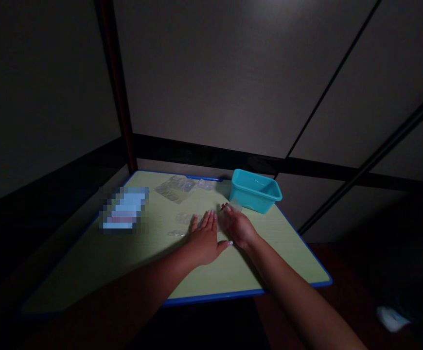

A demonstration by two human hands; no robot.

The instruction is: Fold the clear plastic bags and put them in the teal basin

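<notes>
My left hand [204,241] lies palm down on the table, fingers stretched out, at the edge of some clear plastic pieces [183,218]. To its right, my right hand [241,227] is turned on its side with the fingers curled. A thin see-through plastic piece [235,204] shows at its fingertips; its exact kind is too dim to make out. Farther back on the table lies a spread of flat, clear plastic pieces [175,188]. A turquoise plastic basket [255,197] stands just beyond my right hand.
The pale yellow table [270,262] has a blue rim and stands in a corner against panelled walls [211,73]. A blurred-out, light-coloured rectangular item [126,209] lies at its left side. On the dark floor at right is a whitish object [392,318].
</notes>
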